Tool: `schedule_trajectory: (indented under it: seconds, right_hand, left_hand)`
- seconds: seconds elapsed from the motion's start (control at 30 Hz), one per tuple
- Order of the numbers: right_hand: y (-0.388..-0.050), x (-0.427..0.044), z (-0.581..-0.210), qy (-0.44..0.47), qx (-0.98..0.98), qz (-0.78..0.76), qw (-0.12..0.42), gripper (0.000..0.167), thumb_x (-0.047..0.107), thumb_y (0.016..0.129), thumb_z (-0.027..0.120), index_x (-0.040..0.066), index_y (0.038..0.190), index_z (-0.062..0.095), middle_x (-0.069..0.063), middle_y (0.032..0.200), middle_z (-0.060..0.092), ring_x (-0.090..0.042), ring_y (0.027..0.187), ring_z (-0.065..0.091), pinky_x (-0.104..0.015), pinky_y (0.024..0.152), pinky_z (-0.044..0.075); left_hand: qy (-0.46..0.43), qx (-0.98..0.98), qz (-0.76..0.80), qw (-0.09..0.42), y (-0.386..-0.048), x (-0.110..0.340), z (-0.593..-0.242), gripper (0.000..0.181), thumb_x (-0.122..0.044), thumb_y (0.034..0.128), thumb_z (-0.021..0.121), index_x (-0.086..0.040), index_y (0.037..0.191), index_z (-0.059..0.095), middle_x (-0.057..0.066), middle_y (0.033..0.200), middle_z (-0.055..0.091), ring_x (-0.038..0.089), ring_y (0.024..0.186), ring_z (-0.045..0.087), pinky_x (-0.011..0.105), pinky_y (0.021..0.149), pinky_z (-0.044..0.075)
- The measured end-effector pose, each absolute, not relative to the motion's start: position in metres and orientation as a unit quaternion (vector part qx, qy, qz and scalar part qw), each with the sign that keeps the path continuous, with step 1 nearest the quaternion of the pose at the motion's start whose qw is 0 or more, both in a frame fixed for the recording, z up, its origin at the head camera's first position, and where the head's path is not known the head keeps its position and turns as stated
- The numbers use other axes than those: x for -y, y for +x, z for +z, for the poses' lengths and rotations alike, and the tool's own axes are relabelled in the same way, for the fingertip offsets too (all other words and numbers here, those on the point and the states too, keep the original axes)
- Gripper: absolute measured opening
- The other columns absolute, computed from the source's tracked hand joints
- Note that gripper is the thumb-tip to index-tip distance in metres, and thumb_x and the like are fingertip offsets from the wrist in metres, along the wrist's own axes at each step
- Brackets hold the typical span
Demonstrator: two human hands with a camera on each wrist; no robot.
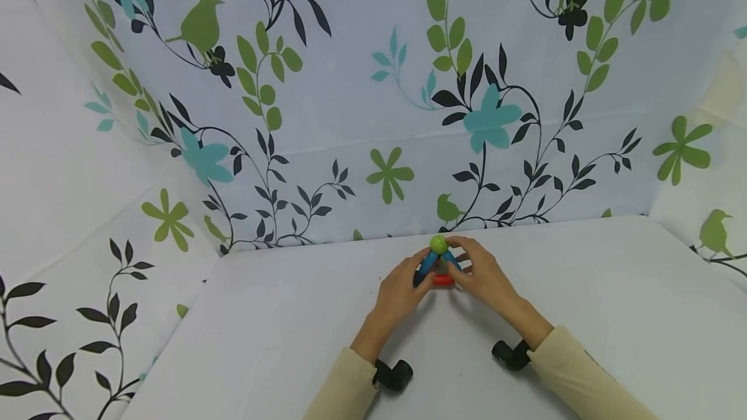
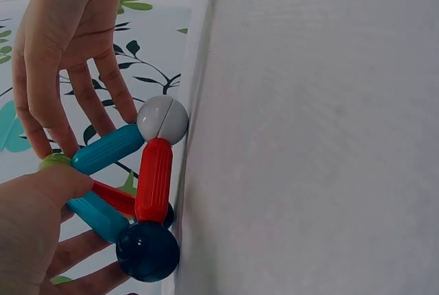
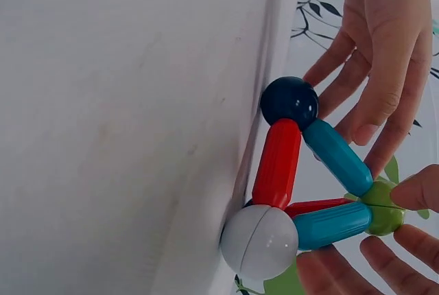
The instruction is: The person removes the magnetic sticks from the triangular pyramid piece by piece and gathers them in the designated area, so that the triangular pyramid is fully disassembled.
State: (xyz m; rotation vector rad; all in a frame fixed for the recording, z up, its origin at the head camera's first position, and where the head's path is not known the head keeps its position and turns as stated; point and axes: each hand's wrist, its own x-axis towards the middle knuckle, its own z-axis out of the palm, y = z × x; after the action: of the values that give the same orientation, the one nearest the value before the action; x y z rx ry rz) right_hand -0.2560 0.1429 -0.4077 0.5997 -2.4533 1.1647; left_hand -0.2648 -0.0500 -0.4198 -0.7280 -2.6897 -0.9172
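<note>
With fingers (image 2: pixel 41 96) bent and partly spread, pinched a ball-and-rod frame (image 2: pixel 115 197) between the left hand (image 1: pixel 397 290) and the right hand (image 1: pixel 481 271), on a white table (image 1: pixel 262 342) toward its far edge. At the top, touched a green ball (image 1: pixel 439 244) with fingertips. Below, saw two blue rods (image 3: pixel 337 156) slanting to a dark blue ball (image 3: pixel 289 99) on the left and a pale grey ball (image 3: pixel 259 241) on the right, plus a red rod (image 3: pixel 276 164) between those two and a second red rod (image 3: pixel 319 207) behind. From the head view, could see the frame only partly past the hands. Nearer, noticed black devices (image 1: pixel 394 376) at the wrists, by beige sleeves (image 1: pixel 344 384). Beyond the table, saw a pale cloth (image 1: pixel 344 83) printed with leaves, flowers and birds. On the right sleeve (image 1: pixel 583 374), found small dark marks, too small to read.
</note>
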Motion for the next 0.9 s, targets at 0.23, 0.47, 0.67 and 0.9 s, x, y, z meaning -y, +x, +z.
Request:
schedule_trajectory:
  seconds: [0.23, 0.47, 0.67, 0.9]
  right_hand:
    - [-0.262, -0.141, -0.408, 0.221, 0.866, 0.404, 0.195, 0.051, 0.005, 0.089, 0.067, 0.001, 0.137, 0.049, -0.022, 0.116, 0.059, -0.031, 0.088, 0.064, -0.034, 0.066, 0.055]
    - [-0.278, -0.141, -0.406, 0.222, 0.852, 0.431, 0.198, 0.044, 0.011, 0.087, 0.073, 0.002, 0.127, 0.058, -0.018, 0.113, 0.061, -0.027, 0.084, 0.065, -0.047, 0.075, 0.056]
    - [-0.281, -0.137, -0.404, 0.227, 0.853, 0.430, 0.189, 0.042, 0.010, 0.087, 0.073, 0.000, 0.125, 0.058, -0.020, 0.120, 0.061, -0.030, 0.086, 0.064, -0.042, 0.073, 0.056]
    - [-0.282, -0.133, -0.404, 0.247, 0.856, 0.412, 0.191, 0.043, 0.005, 0.085, 0.074, 0.001, 0.125, 0.059, -0.017, 0.116, 0.064, -0.026, 0.088, 0.061, -0.028, 0.066, 0.051]
  left_hand:
    - [-0.249, 0.902, -0.338, 0.102, -0.268, 0.050, -0.418, 0.045, -0.029, 0.0994, 0.057, -0.014, 0.141, 0.049, 0.007, 0.127, 0.062, 0.023, 0.114, 0.060, 0.041, 0.089, 0.052]
    - [-0.234, 0.911, -0.323, 0.106, -0.272, 0.046, -0.414, 0.041, -0.026, 0.0976, 0.061, -0.015, 0.136, 0.052, 0.006, 0.121, 0.065, 0.021, 0.109, 0.063, 0.039, 0.088, 0.053]
    - [-0.230, 0.915, -0.305, 0.133, -0.274, 0.045, -0.415, 0.039, -0.022, 0.0939, 0.066, -0.016, 0.131, 0.056, 0.005, 0.111, 0.069, 0.019, 0.098, 0.067, 0.034, 0.077, 0.054]
    - [-0.214, 0.917, -0.307, 0.140, -0.275, 0.044, -0.418, 0.037, -0.033, 0.0932, 0.066, -0.017, 0.126, 0.059, 0.001, 0.104, 0.070, 0.015, 0.091, 0.069, 0.028, 0.070, 0.054]
